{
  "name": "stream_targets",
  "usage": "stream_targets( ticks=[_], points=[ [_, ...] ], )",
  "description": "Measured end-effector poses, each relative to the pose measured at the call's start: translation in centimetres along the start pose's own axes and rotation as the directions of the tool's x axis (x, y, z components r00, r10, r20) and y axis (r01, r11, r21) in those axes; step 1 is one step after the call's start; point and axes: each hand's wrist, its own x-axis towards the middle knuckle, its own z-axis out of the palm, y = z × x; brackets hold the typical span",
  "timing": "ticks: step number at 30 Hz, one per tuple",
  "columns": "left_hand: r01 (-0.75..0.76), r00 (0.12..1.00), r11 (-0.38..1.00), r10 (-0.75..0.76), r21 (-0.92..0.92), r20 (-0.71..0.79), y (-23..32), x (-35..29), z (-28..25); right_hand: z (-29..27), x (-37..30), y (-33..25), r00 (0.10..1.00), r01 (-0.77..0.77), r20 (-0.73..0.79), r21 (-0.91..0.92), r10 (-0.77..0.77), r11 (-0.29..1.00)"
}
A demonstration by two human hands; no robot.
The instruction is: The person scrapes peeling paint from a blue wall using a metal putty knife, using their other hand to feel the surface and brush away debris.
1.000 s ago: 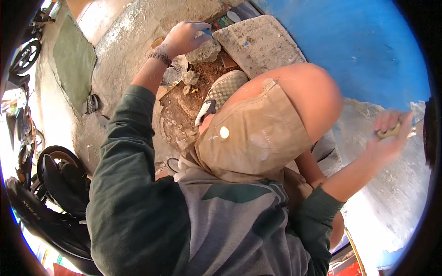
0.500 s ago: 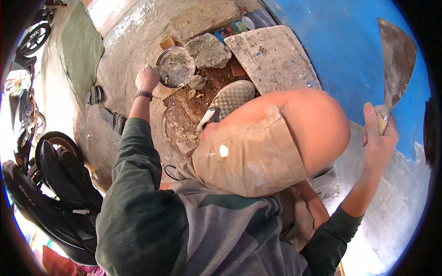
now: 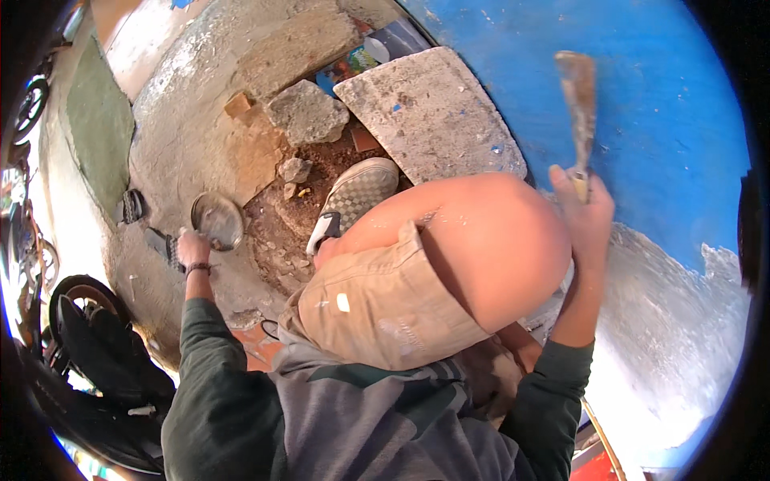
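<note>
My left hand (image 3: 192,247) is closed on the rim of a shallow round metal dish (image 3: 216,218), held at the left over the concrete floor. Grime or debris darkens the inside of the dish, too blurred to make out. On the right, my right hand (image 3: 587,212) grips the light handle of a scraper (image 3: 582,120). Its flared, stained metal blade points up, in front of the blue wall (image 3: 666,136), and looks smeared by motion. Whether the blade touches the wall I cannot tell.
My bent knee (image 3: 513,232) and checkered shoe (image 3: 357,192) lie between the hands. Ahead are a pale slab (image 3: 433,112), a rough grey stone (image 3: 307,112) and broken soil. Sandals (image 3: 133,206) and a black motorbike (image 3: 96,361) stand left. Bare grey plaster (image 3: 666,321) shows low on the wall.
My left hand has brought the dish from beside the grey stone toward me and to the left. My right hand has moved left with the scraper, whose blade is now turned more edge-on.
</note>
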Motion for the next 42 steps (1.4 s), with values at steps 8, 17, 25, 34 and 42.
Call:
stream_targets(
  ticks=[8, 17, 25, 34, 42],
  points=[
    [-0.531, 0.832, 0.744, 0.367, -0.406, -0.415, 16.4, -1.8, -6.7, 4.9, 0.1, 2.3, 0.987, -0.083, 0.128, -0.122, 0.098, 0.989],
    [-0.835, 0.204, -0.042, 0.902, -0.549, -0.379, 35.2, -9.5, -20.8, 1.7, 0.1, 4.1, 0.943, 0.243, 0.257, -0.092, -0.213, 0.966],
    [-0.105, -0.130, 0.228, 0.962, -0.968, 0.240, 40.0, -18.9, -25.8, 6.7, 1.7, -1.1, 0.876, 0.455, 0.085, 0.185, -0.475, 0.871],
    [-0.476, 0.253, 0.303, 0.946, -0.825, 0.202, 38.3, -9.4, -29.0, 7.2, -3.9, 6.8, 0.356, 0.288, 0.925, -0.245, 0.134, 0.926],
    [-0.455, 0.179, 0.065, 0.984, -0.888, -0.020, 37.1, -9.1, -23.6, 16.1, -11.6, 10.5, 0.390, 0.162, 0.893, -0.308, 0.226, 0.937]
  ],
)
